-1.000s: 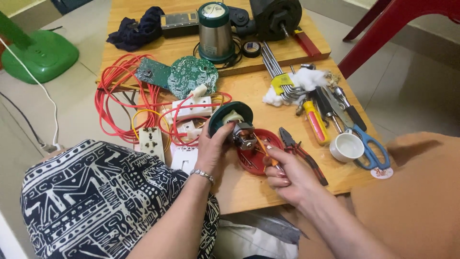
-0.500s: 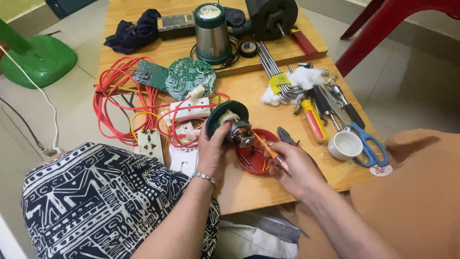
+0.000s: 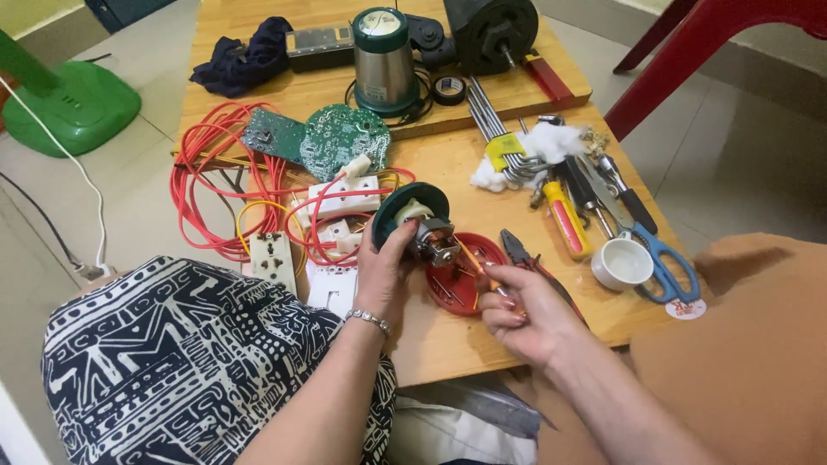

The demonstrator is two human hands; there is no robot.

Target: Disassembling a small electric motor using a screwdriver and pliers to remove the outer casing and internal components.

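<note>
My left hand [image 3: 383, 267] grips a small electric motor with a dark green round housing [image 3: 412, 215], holding it tilted over the wooden table [image 3: 448, 344]. My right hand [image 3: 521, 310] holds an orange-handled screwdriver [image 3: 475, 263] whose tip meets the motor's metal end. Just below the motor lies a red round lid [image 3: 469, 275] with small parts in it.
Red wires [image 3: 215, 172], white sockets [image 3: 345, 196], green circuit boards [image 3: 345, 138], a steel blender base [image 3: 383, 60], hex keys [image 3: 495, 129], pliers [image 3: 521, 250], a yellow screwdriver [image 3: 564, 220], a white cup [image 3: 622, 263] and blue scissors [image 3: 659, 254] crowd the table. A green fan base [image 3: 73, 103] stands on the floor.
My right hand has shifted slightly along the motor with the screwdriver. My left hand keeps the motor in about the same place.
</note>
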